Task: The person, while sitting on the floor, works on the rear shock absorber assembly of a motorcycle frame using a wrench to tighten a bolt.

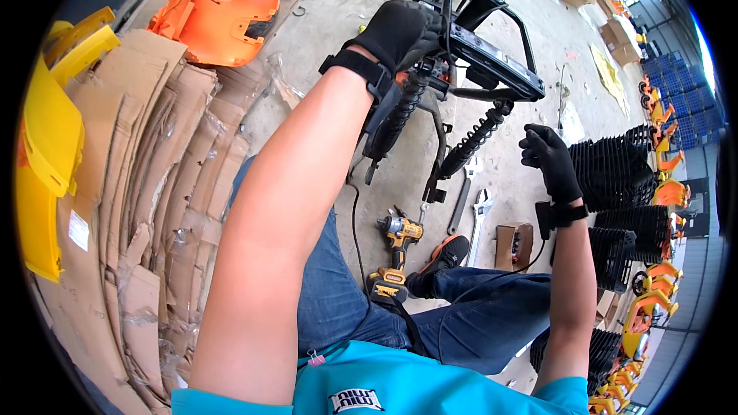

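Note:
My left hand [401, 32], in a black glove, reaches to the left end of a black metal vehicle frame [492, 51]. Its fingers are closed against the frame, with their tips partly hidden. Below that hand hangs one black spring shock absorber [401, 114]; a second shock absorber [475, 141] slants down from the frame's right side. My right hand [552, 163], also gloved, is held in the air right of the second one, apart from the frame. Its fingers are curled in, and whatever lies inside them, if anything, is hidden.
A yellow cordless impact driver [400, 242] stands between my legs. Two adjustable wrenches, one grey [461, 204] and one silver [480, 223], lie beside a small cardboard box [513, 246]. Flattened cardboard [115, 184] and an orange panel [223, 19] are left; black crate stacks [615, 173] are right.

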Demonstrator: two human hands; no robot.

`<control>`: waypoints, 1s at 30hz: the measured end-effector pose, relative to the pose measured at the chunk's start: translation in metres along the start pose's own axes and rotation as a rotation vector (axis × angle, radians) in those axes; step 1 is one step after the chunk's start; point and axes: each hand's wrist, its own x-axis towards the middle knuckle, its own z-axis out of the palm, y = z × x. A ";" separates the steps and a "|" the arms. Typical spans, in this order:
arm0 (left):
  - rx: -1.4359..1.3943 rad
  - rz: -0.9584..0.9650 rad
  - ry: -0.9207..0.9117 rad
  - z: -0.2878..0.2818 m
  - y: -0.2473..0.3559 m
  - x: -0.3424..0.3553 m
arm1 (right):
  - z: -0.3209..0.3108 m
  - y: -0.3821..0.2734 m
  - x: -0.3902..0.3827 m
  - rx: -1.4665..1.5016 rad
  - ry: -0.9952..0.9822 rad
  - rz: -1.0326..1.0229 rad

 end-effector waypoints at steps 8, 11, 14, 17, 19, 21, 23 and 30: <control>0.598 0.207 -0.130 -0.014 0.008 0.001 | 0.020 -0.017 -0.032 -0.002 -0.127 -0.012; 1.001 0.242 -0.200 -0.017 -0.001 0.005 | 0.022 -0.014 -0.040 -0.007 -0.143 -0.019; 0.797 0.113 -0.161 -0.025 -0.029 0.005 | 0.028 -0.014 -0.041 0.010 -0.167 -0.008; 0.868 0.170 -0.112 -0.029 -0.032 0.001 | 0.029 -0.011 -0.046 -0.002 -0.175 -0.006; 1.241 0.226 -0.173 -0.022 -0.020 0.001 | 0.025 -0.010 -0.050 -0.020 -0.183 -0.010; 1.000 0.088 -0.361 -0.011 -0.015 -0.015 | 0.027 -0.012 -0.050 -0.032 -0.215 -0.015; 0.835 0.151 -0.525 0.011 -0.016 -0.039 | 0.029 -0.016 -0.049 -0.001 -0.242 -0.016; 0.743 -0.006 -0.745 0.107 0.087 -0.114 | 0.047 -0.008 -0.037 -0.311 -0.498 -0.204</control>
